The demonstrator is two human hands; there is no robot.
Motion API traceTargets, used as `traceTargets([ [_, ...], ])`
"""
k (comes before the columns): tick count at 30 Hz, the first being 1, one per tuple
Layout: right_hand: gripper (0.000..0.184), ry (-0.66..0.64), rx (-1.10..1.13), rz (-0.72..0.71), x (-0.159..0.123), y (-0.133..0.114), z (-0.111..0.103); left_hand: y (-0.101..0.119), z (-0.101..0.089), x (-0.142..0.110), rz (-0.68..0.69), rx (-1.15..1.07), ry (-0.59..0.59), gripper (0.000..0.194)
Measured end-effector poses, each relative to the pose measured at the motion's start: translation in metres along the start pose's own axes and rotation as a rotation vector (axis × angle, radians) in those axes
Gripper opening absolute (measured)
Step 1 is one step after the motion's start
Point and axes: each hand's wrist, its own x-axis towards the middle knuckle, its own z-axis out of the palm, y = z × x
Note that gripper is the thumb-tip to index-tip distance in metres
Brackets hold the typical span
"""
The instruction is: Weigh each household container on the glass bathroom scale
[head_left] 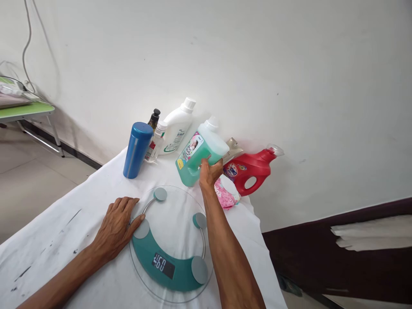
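Observation:
My right hand (210, 172) is wrapped round the handle of a translucent jug of green liquid detergent (193, 165) with a white cap, at the back of the table. My left hand (119, 223) lies with fingers stretched out at the left rim of a round glass bathroom scale (174, 279). Its thumb reaches onto the glass by a grey pad. The scale's teal band carries a lit display (163, 266) with digits. Just right of my right hand are a red OMO detergent bottle (262, 161) and a pink-and-white packet (227, 195), partly hidden by my forearm.
A blue cylinder bottle (138, 150), a clear bottle (156, 143), a dark pump-top bottle (155, 118) and a white bottle (177, 128) stand at the back left. A white cloth (96, 189) covers the table. Behind is a wall (206, 56); a green folding table (28, 110) stands far left.

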Motion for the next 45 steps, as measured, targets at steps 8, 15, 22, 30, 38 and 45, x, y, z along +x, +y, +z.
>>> traceTargets([
  [8, 0.036, -0.015, 0.367, 0.178, 0.012, -0.014, 0.01, 0.004, -0.002, 0.0, -0.032, -0.027, -0.017, 0.042],
  [15, 0.041, 0.016, 0.541, 0.128, -0.009, -0.055, -0.035, 0.008, -0.006, 0.001, -0.046, -0.041, -0.036, 0.04],
  [22, 0.032, -0.071, 0.59, 0.154, -0.052, -0.104, -0.113, 0.006, -0.007, 0.0, -0.032, -0.014, -0.046, 0.042],
  [30, 0.041, -0.16, 0.589, 0.215, -0.116, -0.105, -0.138, 0.002, -0.005, -0.001, -0.014, 0.017, -0.059, 0.042],
  [38, 0.039, -0.111, 0.592, 0.237, -0.134, -0.09, -0.136, 0.002, -0.006, -0.002, -0.002, 0.005, -0.053, 0.04],
  [45, 0.025, -0.294, 0.457, 0.106, -0.138, -0.082, -0.158, 0.001, -0.007, -0.002, -0.01, -0.016, -0.072, 0.043],
])
